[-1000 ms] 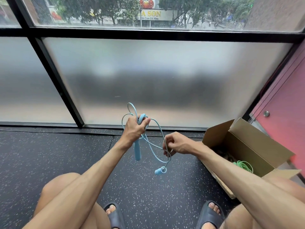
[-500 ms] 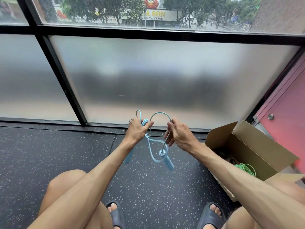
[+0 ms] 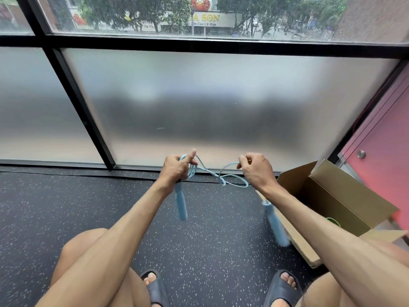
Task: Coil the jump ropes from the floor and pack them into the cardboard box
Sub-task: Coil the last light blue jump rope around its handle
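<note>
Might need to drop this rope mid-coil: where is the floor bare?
Bare floor lies left of the left hand, up to the window frame, and in the middle ahead of the sandals. Crowded on the right: the cardboard box, with the blue jump rope handle dangling before it.

A: what's each hand doing?
B: left hand [image 3: 177, 171] grips the coiled rope [image 3: 210, 172], one handle [image 3: 181, 204] hanging below. right hand [image 3: 256, 171] pinches a loop (second handle [image 3: 276, 227] dangles, blurry). open box [image 3: 345, 202] on the right.

The jump rope [image 3: 210, 172] is pale blue (handles [image 3: 181, 204] the same shade); the floor [image 3: 210, 251] is black, speckled white; the cardboard box [image 3: 345, 196] is plain brown, the wall [image 3: 380, 165] pink.
</note>
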`<act>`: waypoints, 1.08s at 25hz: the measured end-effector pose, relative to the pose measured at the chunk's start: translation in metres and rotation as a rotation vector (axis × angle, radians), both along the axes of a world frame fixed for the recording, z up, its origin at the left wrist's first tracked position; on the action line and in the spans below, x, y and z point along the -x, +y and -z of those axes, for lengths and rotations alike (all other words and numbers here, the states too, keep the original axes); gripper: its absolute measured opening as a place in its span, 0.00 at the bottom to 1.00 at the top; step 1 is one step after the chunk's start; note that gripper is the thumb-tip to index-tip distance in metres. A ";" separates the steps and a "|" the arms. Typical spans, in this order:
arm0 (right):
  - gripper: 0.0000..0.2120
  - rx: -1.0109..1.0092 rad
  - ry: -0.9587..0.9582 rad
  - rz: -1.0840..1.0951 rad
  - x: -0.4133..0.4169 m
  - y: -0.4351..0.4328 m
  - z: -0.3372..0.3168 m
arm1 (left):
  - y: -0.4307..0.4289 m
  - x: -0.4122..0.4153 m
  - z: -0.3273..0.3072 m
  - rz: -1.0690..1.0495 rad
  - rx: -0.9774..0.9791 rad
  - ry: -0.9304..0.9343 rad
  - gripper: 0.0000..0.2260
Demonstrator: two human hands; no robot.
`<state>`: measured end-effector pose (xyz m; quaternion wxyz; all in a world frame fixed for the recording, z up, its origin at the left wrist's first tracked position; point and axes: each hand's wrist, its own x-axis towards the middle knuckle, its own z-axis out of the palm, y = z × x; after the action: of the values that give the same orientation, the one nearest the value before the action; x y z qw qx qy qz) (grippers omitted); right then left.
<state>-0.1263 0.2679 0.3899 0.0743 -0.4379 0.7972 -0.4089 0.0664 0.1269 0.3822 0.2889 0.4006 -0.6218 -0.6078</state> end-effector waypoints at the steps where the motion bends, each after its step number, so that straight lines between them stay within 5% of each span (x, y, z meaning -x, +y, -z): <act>1: 0.19 -0.151 0.073 -0.005 0.008 0.001 0.008 | -0.005 -0.003 -0.001 -0.028 -0.076 0.113 0.19; 5: 0.09 -0.776 0.140 -0.062 0.032 0.006 0.048 | -0.014 -0.011 -0.005 -0.109 -0.120 0.280 0.18; 8: 0.07 -0.977 0.208 -0.115 0.025 0.012 0.055 | -0.017 -0.015 -0.013 -0.042 -0.114 0.302 0.17; 11: 0.07 -0.779 0.164 -0.243 0.012 0.007 0.048 | -0.015 -0.018 -0.024 0.152 -0.180 0.317 0.17; 16: 0.25 -0.611 -0.231 -0.518 -0.022 -0.004 0.038 | -0.003 -0.019 -0.042 0.361 -0.306 0.353 0.19; 20: 0.08 -0.594 -0.409 -0.555 -0.034 -0.006 0.037 | -0.011 -0.024 -0.043 0.278 -0.341 0.475 0.19; 27: 0.12 -0.398 -0.542 -0.489 -0.029 -0.009 0.036 | -0.031 -0.034 -0.043 0.058 -0.395 0.708 0.20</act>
<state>-0.0971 0.2592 0.3541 0.4595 -0.4679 0.6848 -0.3178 0.1005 0.0959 0.4254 0.3852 0.1965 -0.3663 -0.8239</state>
